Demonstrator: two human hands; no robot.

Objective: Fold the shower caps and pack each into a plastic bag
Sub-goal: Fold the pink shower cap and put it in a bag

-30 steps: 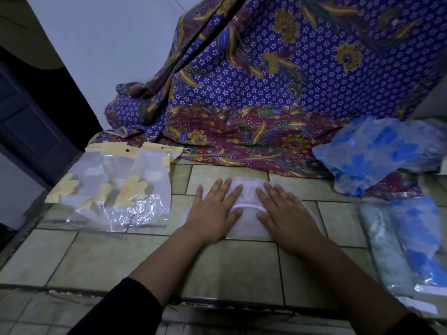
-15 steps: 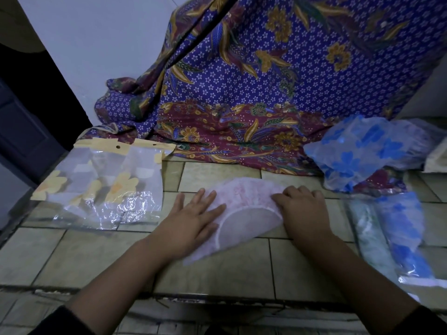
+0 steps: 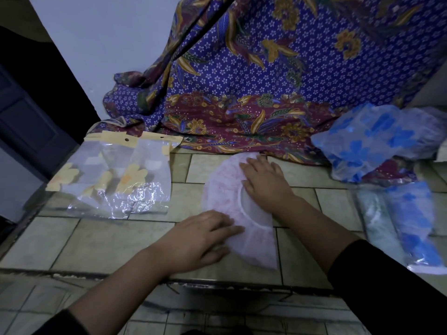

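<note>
A pale pink shower cap (image 3: 223, 197) lies folded into a half-circle on the tiled counter (image 3: 96, 243), its white elastic rim curving down the middle. My left hand (image 3: 200, 240) presses flat on its near left edge. My right hand (image 3: 263, 182) rests with straight fingers on its far part. Clear plastic bags (image 3: 113, 180) with yellow flower prints and yellow header strips lie to the left of the cap.
A heap of blue-flowered shower caps (image 3: 377, 139) sits at the back right. Packed bags with blue and green caps (image 3: 406, 221) lie along the right edge. A purple and maroon batik cloth (image 3: 254, 93) hangs behind. The counter's front edge runs just below my left hand.
The cap has been turned from lying crosswise to lying front to back. My left hand slid toward me onto its near end, and my right hand moved to its far end.
</note>
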